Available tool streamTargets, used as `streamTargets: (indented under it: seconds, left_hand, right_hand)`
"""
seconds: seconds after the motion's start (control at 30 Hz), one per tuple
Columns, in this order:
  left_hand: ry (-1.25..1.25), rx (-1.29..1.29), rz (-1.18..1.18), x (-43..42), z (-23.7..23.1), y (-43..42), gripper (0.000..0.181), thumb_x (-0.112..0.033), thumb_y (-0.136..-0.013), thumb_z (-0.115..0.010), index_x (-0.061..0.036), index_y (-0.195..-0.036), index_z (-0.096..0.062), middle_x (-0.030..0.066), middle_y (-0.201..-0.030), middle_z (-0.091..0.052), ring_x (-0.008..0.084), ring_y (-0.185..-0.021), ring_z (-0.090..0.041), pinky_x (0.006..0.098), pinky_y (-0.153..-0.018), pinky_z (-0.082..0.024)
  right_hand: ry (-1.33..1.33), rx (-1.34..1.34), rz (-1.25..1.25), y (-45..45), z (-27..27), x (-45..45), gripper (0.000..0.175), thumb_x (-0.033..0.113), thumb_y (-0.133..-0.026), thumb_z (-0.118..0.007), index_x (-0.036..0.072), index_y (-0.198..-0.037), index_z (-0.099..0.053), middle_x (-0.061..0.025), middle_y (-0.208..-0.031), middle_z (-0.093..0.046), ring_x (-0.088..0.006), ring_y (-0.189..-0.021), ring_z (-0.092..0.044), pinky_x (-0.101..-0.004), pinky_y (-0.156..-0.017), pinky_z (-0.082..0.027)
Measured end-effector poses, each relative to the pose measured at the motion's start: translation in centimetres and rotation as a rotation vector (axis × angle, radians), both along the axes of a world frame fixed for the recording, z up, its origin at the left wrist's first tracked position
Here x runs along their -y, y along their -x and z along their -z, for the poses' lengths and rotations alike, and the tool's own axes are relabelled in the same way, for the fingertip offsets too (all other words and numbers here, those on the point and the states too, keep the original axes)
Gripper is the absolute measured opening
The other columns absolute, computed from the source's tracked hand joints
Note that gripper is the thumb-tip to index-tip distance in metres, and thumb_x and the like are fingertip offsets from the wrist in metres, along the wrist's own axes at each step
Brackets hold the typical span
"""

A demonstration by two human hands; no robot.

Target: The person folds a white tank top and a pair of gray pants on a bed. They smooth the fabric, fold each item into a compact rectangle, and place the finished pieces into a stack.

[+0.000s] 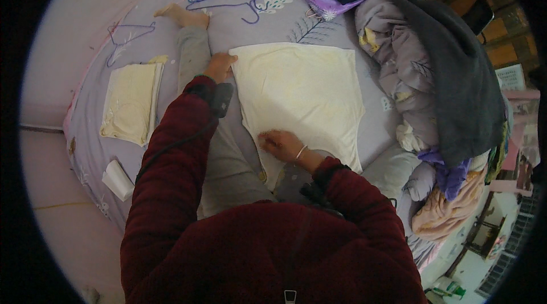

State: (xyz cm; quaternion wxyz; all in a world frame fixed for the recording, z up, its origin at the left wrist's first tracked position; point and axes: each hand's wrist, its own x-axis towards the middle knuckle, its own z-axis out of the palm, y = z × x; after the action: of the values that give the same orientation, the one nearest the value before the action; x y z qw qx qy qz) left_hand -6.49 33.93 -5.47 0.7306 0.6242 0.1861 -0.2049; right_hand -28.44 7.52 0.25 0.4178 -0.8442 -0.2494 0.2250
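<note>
A cream sleeveless top point(299, 86) lies spread on the bed between my legs, with its straight hem at the far side and its straps towards me. My left hand point(220, 67) grips the top's far left corner. Over the near left part of the top, beside the armhole, is my right hand point(282, 145), its fingers curled and blurred by motion. Whether those fingers pinch any cloth cannot be made out. A white bracelet circles the right wrist.
Left of my leg are a folded cream garment point(128, 101) and a folded white paper or cloth point(118, 180). Wire hangers point(230, 0) lie at the far side, with another hanger point(130, 34) at left. A rumpled quilt point(393, 47) and dark grey cloth point(461, 69) are heaped at right.
</note>
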Motion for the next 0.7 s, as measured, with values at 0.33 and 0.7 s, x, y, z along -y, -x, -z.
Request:
streamTargets:
  seconds: [0.33, 0.7]
  left_hand:
    - [-1.117, 0.749, 0.560, -4.0, 8.4, -2.6, 0.016, -0.007, -0.081, -0.066, -0.0012, -0.095, -0.065, 0.0140, -0.087, -0.067, 0.0292, -0.080, -0.067, 0.0401, -0.065, -0.052]
    - [-1.319, 0.547, 0.123, 3.0, -3.5, 0.5, 0.018, -0.019, -0.087, -0.059, -0.0013, -0.092, -0.062, 0.0215, -0.098, -0.063, 0.0350, -0.099, -0.060, 0.0439, -0.086, -0.047]
  right_hand:
    - [0.340, 0.589, 0.206, -6.5, 3.3, -0.9, 0.067, 0.033, -0.086, -0.062, -0.005, -0.137, -0.039, -0.0234, -0.146, -0.034, -0.0370, -0.136, -0.032, -0.0456, -0.113, -0.026]
    - [0.086, 0.684, 0.165, -3.3, 1.5, 1.8, 0.068, 0.024, -0.080, -0.071, -0.013, -0.130, -0.043, -0.0306, -0.141, -0.036, -0.0437, -0.131, -0.037, -0.0455, -0.111, -0.030]
